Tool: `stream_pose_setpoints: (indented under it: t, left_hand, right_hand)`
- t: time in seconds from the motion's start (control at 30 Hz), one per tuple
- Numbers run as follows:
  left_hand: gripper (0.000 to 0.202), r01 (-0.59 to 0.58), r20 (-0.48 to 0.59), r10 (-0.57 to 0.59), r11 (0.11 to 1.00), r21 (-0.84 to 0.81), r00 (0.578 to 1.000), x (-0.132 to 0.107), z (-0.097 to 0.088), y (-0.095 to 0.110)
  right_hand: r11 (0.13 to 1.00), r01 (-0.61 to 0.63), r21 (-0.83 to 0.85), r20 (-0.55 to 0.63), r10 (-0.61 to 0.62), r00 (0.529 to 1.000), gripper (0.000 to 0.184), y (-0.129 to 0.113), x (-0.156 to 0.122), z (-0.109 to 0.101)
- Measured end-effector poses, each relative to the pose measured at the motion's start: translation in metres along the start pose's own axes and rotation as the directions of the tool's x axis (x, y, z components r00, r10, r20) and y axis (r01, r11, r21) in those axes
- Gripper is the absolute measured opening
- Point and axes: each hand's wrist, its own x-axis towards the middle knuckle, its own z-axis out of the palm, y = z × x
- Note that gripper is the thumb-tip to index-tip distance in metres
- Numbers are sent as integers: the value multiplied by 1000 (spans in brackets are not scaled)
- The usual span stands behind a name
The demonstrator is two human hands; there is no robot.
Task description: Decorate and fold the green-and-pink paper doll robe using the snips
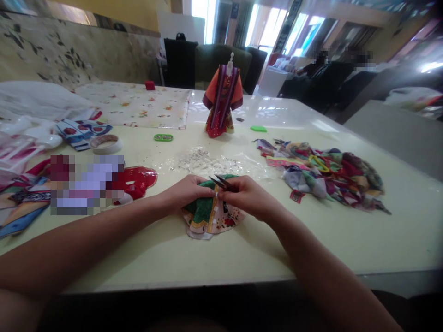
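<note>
A small doll-sized garment (202,213), green and cream with gold trim and a printed flower motif, lies at the table's front middle. My left hand (185,191) is closed, pinching its upper edge between thumb and fingers. From the right, my right hand (252,197) is closed round small dark scissors (223,183), their blades pointing up and left, slightly apart. The thumb and fingertips of that hand also meet the garment near its gold strip. The scissors' handles are hidden inside the hand.
Behind my hands lies clear plastic (204,161) with small bits on it. A miniature dress form (224,99) wears an orange and maroon robe. Fabric scraps (328,175) are heaped at right. At left are a tape roll (105,144), a red packet (140,180) and a green case (163,137).
</note>
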Motion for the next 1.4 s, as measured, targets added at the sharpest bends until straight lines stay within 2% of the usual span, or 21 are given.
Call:
stream_pose_setpoints:
  t: [0.23, 0.37, 0.6, 0.87, 1.4]
  left_hand:
    - [18, -45, 42, 44, 999, 27, 998, 1, -1, -1]
    - [20, -79, 49, 77, 996, 44, 996, 0, 1, -2]
    - [20, -108, 45, 105, 992, 67, 993, 1, 1, -5]
    - [21, -122, 62, 119, 991, 53, 991, 2, 1, -7]
    - [20, -106, 57, 103, 992, 61, 993, -1, 2, -5]
  right_hand:
    - [989, -143, 48, -4, 144, 990, 11, 5, 4, 1]
    - [968, -230, 101, 42, 227, 973, 10, 1, 4, 0]
    - [933, -316, 170, 71, 309, 949, 6, -2, 4, 2]
    - [909, -359, 211, 100, 346, 933, 8, -5, 4, 1]
    - [898, -363, 249, 130, 341, 931, 6, -5, 3, 0]
